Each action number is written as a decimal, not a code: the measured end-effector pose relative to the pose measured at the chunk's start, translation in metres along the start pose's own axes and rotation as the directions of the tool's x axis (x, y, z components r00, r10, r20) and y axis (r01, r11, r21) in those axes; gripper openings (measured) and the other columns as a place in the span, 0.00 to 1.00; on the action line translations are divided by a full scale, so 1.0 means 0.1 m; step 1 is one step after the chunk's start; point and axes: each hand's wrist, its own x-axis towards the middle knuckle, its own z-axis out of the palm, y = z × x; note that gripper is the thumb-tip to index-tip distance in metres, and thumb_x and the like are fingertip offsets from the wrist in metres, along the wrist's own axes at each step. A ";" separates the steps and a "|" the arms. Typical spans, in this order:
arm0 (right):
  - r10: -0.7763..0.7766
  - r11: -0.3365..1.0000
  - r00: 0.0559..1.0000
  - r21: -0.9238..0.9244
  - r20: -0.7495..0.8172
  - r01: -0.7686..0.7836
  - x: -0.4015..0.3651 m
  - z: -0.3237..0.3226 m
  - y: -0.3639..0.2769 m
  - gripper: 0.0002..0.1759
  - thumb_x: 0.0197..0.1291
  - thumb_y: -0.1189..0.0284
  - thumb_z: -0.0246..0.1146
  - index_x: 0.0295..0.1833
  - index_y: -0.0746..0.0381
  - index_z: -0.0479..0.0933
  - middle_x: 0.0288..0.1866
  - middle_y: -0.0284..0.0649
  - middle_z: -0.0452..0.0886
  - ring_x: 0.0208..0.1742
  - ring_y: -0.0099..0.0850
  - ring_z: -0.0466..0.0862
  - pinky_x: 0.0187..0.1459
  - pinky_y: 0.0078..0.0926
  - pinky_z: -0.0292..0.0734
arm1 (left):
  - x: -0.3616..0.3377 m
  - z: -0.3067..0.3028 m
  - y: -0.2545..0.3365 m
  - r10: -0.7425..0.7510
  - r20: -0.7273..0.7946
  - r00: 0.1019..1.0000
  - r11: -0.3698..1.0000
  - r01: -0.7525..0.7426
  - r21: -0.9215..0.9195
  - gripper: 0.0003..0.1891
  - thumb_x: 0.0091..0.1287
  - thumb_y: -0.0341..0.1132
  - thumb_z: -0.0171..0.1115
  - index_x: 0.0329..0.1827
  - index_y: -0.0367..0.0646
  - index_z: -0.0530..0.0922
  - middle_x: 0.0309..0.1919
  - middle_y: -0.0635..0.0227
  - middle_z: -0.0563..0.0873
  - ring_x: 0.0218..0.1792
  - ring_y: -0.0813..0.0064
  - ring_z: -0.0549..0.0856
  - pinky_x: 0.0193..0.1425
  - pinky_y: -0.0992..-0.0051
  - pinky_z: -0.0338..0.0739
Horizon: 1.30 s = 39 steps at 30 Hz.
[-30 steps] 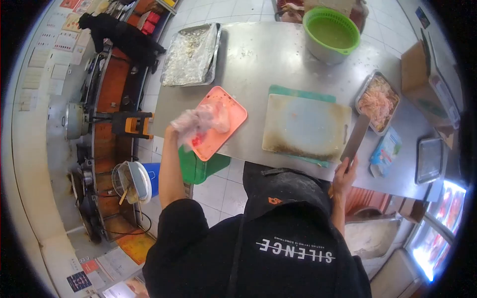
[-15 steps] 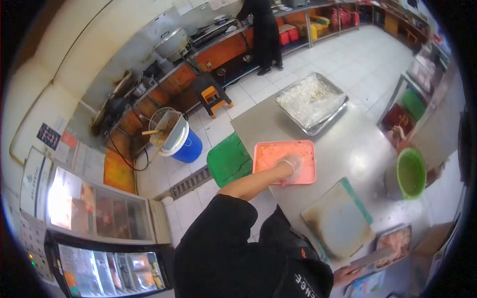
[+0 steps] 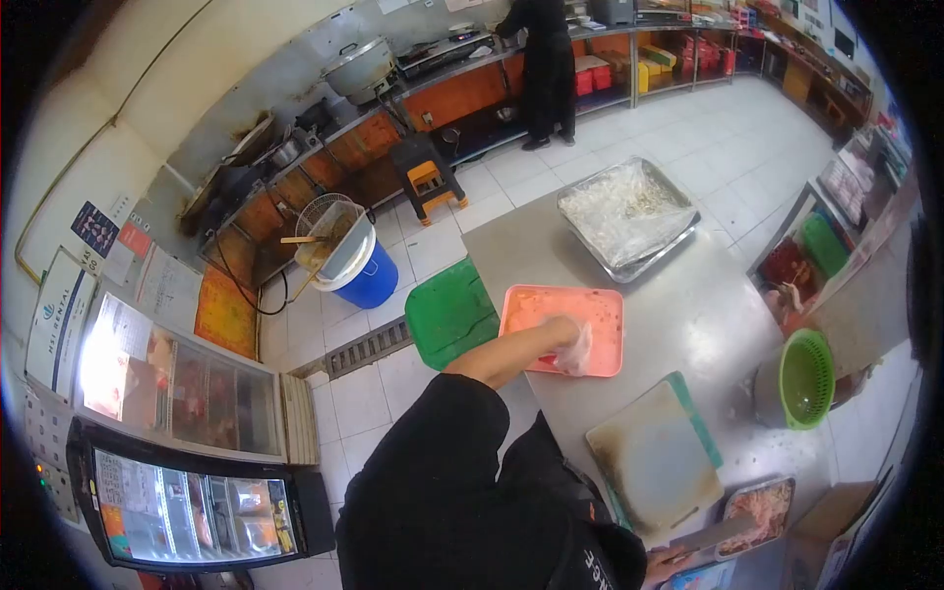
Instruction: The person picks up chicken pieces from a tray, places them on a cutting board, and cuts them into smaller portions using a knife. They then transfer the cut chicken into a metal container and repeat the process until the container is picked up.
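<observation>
A pink tray (image 3: 522, 305) lies on the steel table (image 3: 678, 334). My left hand (image 3: 572, 346), in a thin clear covering, reaches into its right half; its fingers are too blurred and hidden to make out. At the bottom right, my right hand (image 3: 666, 563) is closed on the handle of a wide-bladed knife (image 3: 710, 535). The blade extends over a metal tray of pale pink meat (image 3: 764, 513). Beside the knife is a stained white cutting board (image 3: 654, 455) with a green board under it.
A plastic-covered metal tray (image 3: 629, 211) stands at the table's far end, a green basket (image 3: 806, 379) at its right. Left of the table are a green lid-like object (image 3: 450, 313) and a blue bucket (image 3: 366, 273). A person in black (image 3: 549, 74) stands at the back counter.
My left hand has shifted slightly lower within the pink tray. The view has tilted a little. My right hand and the knife sit slightly lower and further left in view.
</observation>
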 end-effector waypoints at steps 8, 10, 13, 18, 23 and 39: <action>-0.227 0.935 0.973 0.287 0.040 0.206 0.17 0.31 0.43 0.25 0.80 0.66 0.60 0.76 0.61 0.67 0.22 0.34 0.71 0.20 0.23 0.69 0.21 0.24 0.65 | 0.44 0.56 -0.02 0.048 -0.165 0.985 0.994 -0.063 -0.088 0.19 0.47 0.35 0.77 0.43 0.40 0.90 0.37 0.53 0.91 0.39 0.59 0.90 0.43 0.55 0.84; -0.064 0.979 0.992 0.197 0.106 0.042 0.06 0.29 0.05 0.25 0.81 0.67 0.56 0.76 0.66 0.66 0.31 0.40 0.74 0.26 0.25 0.72 0.27 0.25 0.68 | 0.84 0.84 -0.26 0.178 -0.221 0.959 0.926 -0.087 0.367 0.21 0.46 0.35 0.79 0.46 0.41 0.90 0.41 0.52 0.92 0.43 0.61 0.91 0.46 0.56 0.86; -0.057 0.967 0.989 0.253 0.138 0.021 -0.11 0.15 -0.40 0.26 0.81 0.70 0.53 0.77 0.73 0.63 0.40 0.43 0.78 0.29 0.25 0.72 0.28 0.24 0.71 | 0.69 0.65 -0.69 0.433 -0.243 0.868 0.896 -0.445 0.008 0.16 0.52 0.36 0.74 0.44 0.41 0.90 0.41 0.57 0.92 0.41 0.65 0.90 0.44 0.60 0.86; -0.263 0.955 0.964 0.152 0.045 0.254 0.05 0.25 -0.13 0.26 0.81 0.69 0.54 0.76 0.73 0.65 0.45 0.48 0.81 0.34 0.30 0.77 0.35 0.27 0.77 | -0.80 -0.51 -0.71 0.134 -0.146 0.980 0.518 -0.195 -0.833 0.12 0.62 0.33 0.61 0.43 0.38 0.87 0.41 0.59 0.90 0.41 0.65 0.90 0.43 0.64 0.86; -0.195 0.951 0.978 0.258 0.075 0.170 -0.10 0.10 -0.27 0.24 0.81 0.64 0.56 0.72 0.67 0.67 0.22 0.30 0.72 0.21 0.18 0.70 0.22 0.21 0.65 | -0.37 -0.29 -1.24 0.046 -0.340 0.939 0.996 -0.018 0.087 0.17 0.73 0.44 0.55 0.51 0.43 0.85 0.46 0.46 0.88 0.49 0.49 0.88 0.56 0.54 0.80; -0.030 0.975 1.000 0.222 0.004 0.029 -0.49 -0.22 -0.21 0.15 0.80 0.67 0.57 0.64 0.65 0.72 0.20 0.34 0.78 0.20 0.20 0.78 0.23 0.22 0.70 | -0.73 -0.35 1.65 0.209 -0.417 0.885 -0.023 -0.422 -0.906 0.18 0.75 0.44 0.67 0.55 0.37 0.81 0.40 0.70 0.83 0.38 0.82 0.79 0.43 0.75 0.77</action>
